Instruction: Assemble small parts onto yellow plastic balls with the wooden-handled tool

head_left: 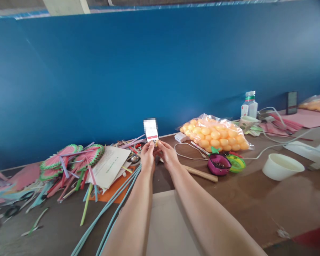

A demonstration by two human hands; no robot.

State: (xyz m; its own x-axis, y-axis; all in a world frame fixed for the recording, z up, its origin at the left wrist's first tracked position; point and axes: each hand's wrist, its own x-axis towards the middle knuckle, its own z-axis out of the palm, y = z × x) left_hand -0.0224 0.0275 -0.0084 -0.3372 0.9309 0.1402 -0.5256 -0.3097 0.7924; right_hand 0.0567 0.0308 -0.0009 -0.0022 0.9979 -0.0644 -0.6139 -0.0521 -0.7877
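Observation:
Both my arms reach forward over the brown table. My left hand and my right hand meet at the fingertips around a small yellowish object, too small to name. Just behind it a phone stands upright with a white screen and a red bar. A sheet of beige paper lies under my forearms.
Pink-and-green paper fans and coloured sticks crowd the left. A clear bag of orange balls, a purple dish, a white bowl, a bottle, cables and a wooden stick lie right. A blue wall stands behind.

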